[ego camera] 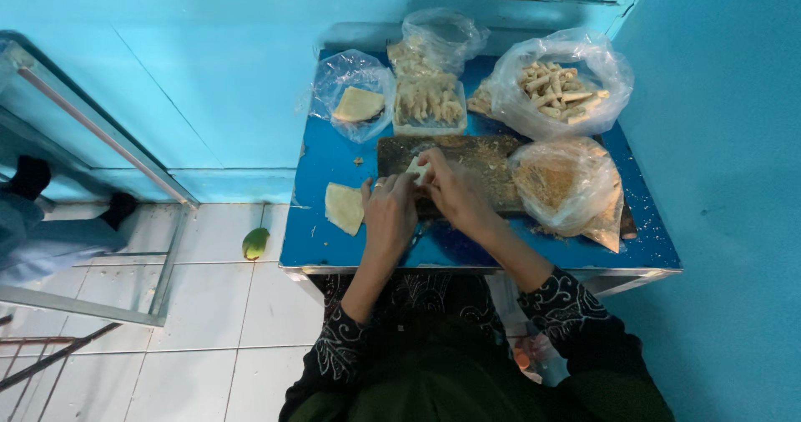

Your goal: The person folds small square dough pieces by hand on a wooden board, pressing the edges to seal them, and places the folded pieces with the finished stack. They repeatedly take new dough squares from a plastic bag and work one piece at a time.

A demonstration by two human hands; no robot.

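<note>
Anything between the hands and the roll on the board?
No. Both the left hand and right hand already touch the pale roll over the wooden board; nothing visible sits between them.

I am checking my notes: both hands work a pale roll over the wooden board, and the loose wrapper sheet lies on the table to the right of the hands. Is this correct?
Not quite. In the head view the loose wrapper sheet lies to the left of the left hand, not the right. The right hand and the left do work the pale roll over the wooden board.

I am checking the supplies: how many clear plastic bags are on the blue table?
4. One at back left holds a flat wrapper, one at back centre, one at back right holds rolls, one at right holds crumbs. Others may be hidden behind them.
</note>
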